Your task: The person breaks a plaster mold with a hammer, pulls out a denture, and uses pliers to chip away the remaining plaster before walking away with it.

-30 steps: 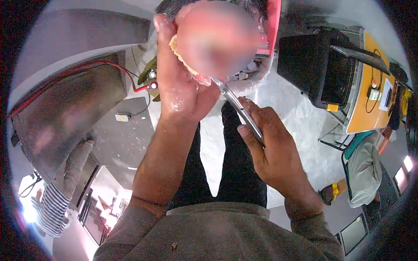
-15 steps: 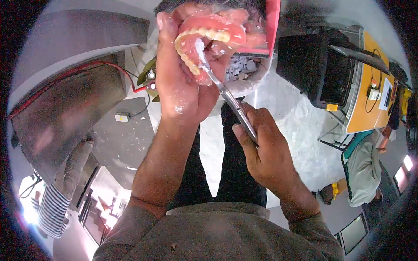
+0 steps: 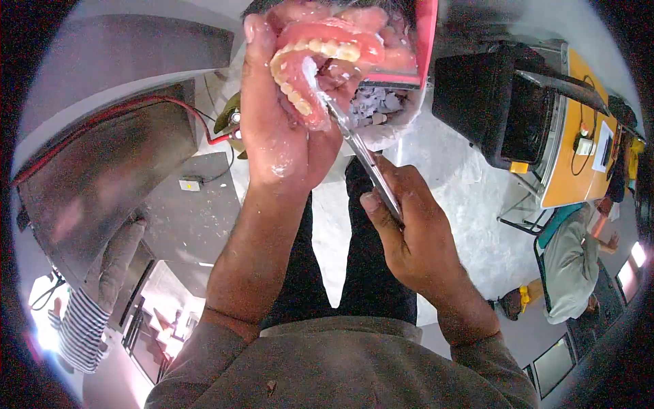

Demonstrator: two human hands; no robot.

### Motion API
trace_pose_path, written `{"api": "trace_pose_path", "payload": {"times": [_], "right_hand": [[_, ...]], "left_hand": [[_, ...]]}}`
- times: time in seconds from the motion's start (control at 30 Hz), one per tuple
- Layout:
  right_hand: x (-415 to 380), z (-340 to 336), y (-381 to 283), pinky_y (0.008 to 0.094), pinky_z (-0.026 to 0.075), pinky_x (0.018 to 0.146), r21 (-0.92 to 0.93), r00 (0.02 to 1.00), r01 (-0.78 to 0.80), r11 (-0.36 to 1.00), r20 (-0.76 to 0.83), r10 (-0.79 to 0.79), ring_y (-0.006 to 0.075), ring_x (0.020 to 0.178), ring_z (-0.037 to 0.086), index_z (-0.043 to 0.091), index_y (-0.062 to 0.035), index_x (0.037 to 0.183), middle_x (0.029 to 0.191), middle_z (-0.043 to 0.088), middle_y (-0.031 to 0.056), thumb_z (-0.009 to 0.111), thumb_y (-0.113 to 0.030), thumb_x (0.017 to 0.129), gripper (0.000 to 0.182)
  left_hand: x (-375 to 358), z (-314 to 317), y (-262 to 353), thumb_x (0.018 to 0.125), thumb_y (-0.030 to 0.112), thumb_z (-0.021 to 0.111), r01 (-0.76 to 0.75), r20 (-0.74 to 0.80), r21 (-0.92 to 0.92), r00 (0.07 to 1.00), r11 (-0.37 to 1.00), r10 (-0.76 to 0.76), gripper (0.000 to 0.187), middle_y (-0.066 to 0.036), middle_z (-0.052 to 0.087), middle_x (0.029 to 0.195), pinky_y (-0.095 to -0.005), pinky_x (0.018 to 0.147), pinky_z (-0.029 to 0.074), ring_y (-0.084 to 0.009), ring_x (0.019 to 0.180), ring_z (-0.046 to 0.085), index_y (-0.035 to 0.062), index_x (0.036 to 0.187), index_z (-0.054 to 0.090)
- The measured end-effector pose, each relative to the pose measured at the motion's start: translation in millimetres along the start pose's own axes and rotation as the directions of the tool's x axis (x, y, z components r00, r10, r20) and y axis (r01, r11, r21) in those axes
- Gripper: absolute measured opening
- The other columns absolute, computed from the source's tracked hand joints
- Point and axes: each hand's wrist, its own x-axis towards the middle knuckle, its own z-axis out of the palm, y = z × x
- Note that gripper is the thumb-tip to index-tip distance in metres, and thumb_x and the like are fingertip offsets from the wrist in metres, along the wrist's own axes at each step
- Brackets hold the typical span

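Note:
A pink denture (image 3: 294, 82) with a curved row of cream teeth lies in my left hand (image 3: 276, 136), its fingers wrapped behind and around it. White paste coats part of its inner side, and white smears mark my palm. My right hand (image 3: 419, 228) is closed around the handle of a metal spatula-like tool (image 3: 368, 160). The tool's tip touches the inner edge of the denture, near the white paste.
Behind my hands is a container (image 3: 402, 128) of white scraps, under a pink-edged panel (image 3: 426, 41). At right are a black case (image 3: 473, 102), an orange table (image 3: 575, 123) and a seated person (image 3: 572, 273). Someone in a striped top (image 3: 85, 330) is at lower left.
The tool tip has moved down along the denture's inner side, exposing more white paste. The denture and my left hand have shifted slightly left. The seated person's arm has moved.

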Motion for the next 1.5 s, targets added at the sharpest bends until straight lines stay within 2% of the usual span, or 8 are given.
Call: {"api": "trace_pose_path", "payload": {"times": [0.2,0.3,0.7,0.77,0.9,0.97,1.13,1.5], "right_hand": [[-1,0,2,0.0419,0.046,0.074,-0.008,1.0,0.029,1.0,-0.011,-0.029,0.0346,0.081,0.056,0.046,-0.0002,0.13,0.089,0.051,0.0182,0.057,-0.017,0.093,0.042],[-1,-1,2,0.0421,0.047,0.073,-0.007,1.0,-0.006,1.0,-0.009,0.006,0.0346,0.082,0.056,0.046,-0.0005,0.129,0.09,0.051,0.018,0.057,-0.018,0.093,0.042],[-1,-4,6,0.0415,0.049,0.074,0.003,0.999,-0.036,0.999,-0.016,0.036,0.0363,0.085,0.06,0.05,-0.0001,0.126,0.094,0.056,0.0193,0.057,-0.017,0.093,0.037],[-1,-2,9,0.0314,0.047,0.078,0.005,0.998,-0.041,0.999,-0.051,0.042,0.0239,0.089,0.062,0.055,-0.0017,0.121,0.1,0.063,0.0162,0.052,-0.022,0.097,0.031],[0,-8,10,0.0316,0.047,0.078,0.024,0.988,-0.148,0.989,0.058,0.146,0.0213,0.088,0.063,0.056,-0.0035,0.119,0.098,0.065,0.0142,0.05,-0.024,0.098,0.03],[2,-10,11,0.0409,0.05,0.079,0.13,0.96,-0.223,0.966,0.201,0.194,0.0392,0.094,0.062,0.053,-0.0024,0.121,0.107,0.06,0.0233,0.053,-0.023,0.096,0.033],[0,-9,7,0.0415,0.048,0.082,0.108,0.979,-0.176,0.978,0.121,0.163,0.0395,0.095,0.059,0.048,-0.0063,0.131,0.104,0.058,0.0225,0.052,-0.024,0.096,0.039],[0,-10,12,0.0434,0.046,0.084,0.062,0.983,-0.095,0.994,0.161,0.084,0.0397,0.095,0.056,0.037,-0.0125,0.142,0.103,0.054,0.0219,0.053,-0.022,0.095,0.051]], "left_hand": [[-6,11,-4,0.099,0.044,0.038,-0.033,-0.223,0.088,0.973,0.996,0.052,0.039,-0.014,0.058,0.103,-0.0494,0.109,0.032,-0.0237,0.089,0.058,0.0078,0.103,0.052],[-4,-5,-2,0.1,0.042,0.037,0.028,-0.031,0.056,0.999,0.998,-0.026,0.038,-0.014,0.06,0.101,-0.0497,0.105,0.037,-0.0256,0.096,0.06,0.0074,0.105,0.052],[-7,-5,5,0.1,0.037,0.037,0.201,-0.146,0.213,0.974,0.956,-0.173,0.037,-0.012,0.062,0.095,-0.0407,0.089,0.048,-0.0256,0.093,0.062,0.0037,0.103,0.053],[-9,-7,6,0.1,0.037,0.036,0.192,-0.161,0.213,0.974,0.958,-0.16,0.037,-0.012,0.062,0.095,-0.0407,0.089,0.049,-0.0258,0.093,0.063,0.0038,0.103,0.054],[-6,8,4,0.1,0.035,0.036,0.222,-0.043,0.237,0.975,0.946,-0.217,0.036,-0.012,0.062,0.093,-0.0423,0.097,0.045,-0.0258,0.09,0.062,0.0044,0.101,0.053],[-6,5,2,0.1,0.034,0.035,0.243,-0.025,0.092,0.97,0.966,-0.242,0.035,-0.012,0.061,0.092,-0.0446,0.101,0.041,-0.0258,0.088,0.062,0.0043,0.1,0.053],[-4,2,-1,0.101,0.032,0.034,0.174,-0.06,-0.077,0.982,0.982,-0.179,0.033,-0.013,0.059,0.088,-0.0506,0.108,0.032,-0.0257,0.086,0.06,0.0042,0.097,0.051],[-6,-10,7,0.1,0.034,0.038,0.144,-0.097,0.238,0.987,0.96,-0.124,0.037,-0.009,0.061,0.091,-0.0507,0.101,0.039,-0.0253,0.093,0.062,0.0018,0.099,0.057]]}}
